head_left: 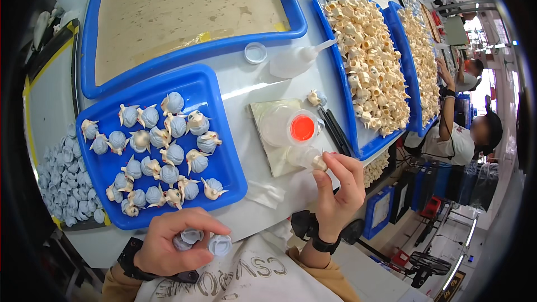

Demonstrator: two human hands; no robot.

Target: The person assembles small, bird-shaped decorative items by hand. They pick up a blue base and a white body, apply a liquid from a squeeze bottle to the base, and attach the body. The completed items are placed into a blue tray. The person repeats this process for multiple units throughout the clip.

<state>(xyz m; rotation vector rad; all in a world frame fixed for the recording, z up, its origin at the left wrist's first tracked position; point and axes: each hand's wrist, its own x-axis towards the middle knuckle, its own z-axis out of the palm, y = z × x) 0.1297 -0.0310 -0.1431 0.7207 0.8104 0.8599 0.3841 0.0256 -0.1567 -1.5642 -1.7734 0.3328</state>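
Observation:
My left hand [174, 241] is curled around a few grey-blue hollow caps [220, 245], shaped like doll hair, one of them out at the fingertips. My right hand [342, 185] pinches a small cream doll-head part [319, 163] between thumb and fingers. It is beside a small translucent container [299, 157] on a pale square board [262, 113]. A round pot with bright red-orange contents [302, 127] stands there too. Left of the board, a blue tray [234, 182] carries several doll heads with grey-blue hair and pointed ears [169, 174].
Loose grey-blue caps [67, 176] pile up at the far left. A large paper-lined blue tray [168, 75] lies behind. A squeeze bottle [291, 62], a round lid [255, 53] and dark pens [335, 131] are nearby. Cream parts [369, 61] fill right-hand trays; a co-worker [450, 145] is beyond.

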